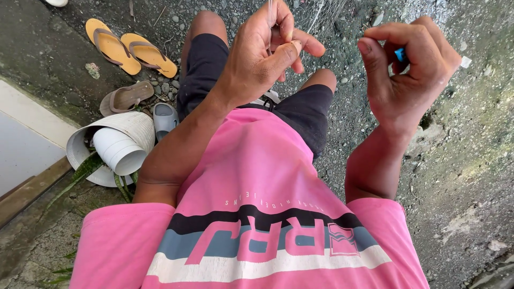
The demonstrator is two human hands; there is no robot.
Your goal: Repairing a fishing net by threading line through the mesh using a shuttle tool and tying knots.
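Observation:
I look down over a pink shirt and dark shorts. My left hand point(265, 51) is raised over my knees, its fingers pinched on thin strands of a fine net point(325, 12) that hangs from the top of the view. My right hand point(409, 67) is held up beside it, fingers curled around a small blue tool point(400, 54), of which only a bit shows. The two hands are a short gap apart. The net's threads are thin and hard to follow.
Gravel and rough concrete ground point(460, 176) lie under me. A pair of yellow flip-flops point(131, 49), a brown sandal point(126, 97) and a grey shoe point(164, 118) sit at the left. White pots point(115, 147) lie tipped beside a plant, next to a pale step point(24, 139).

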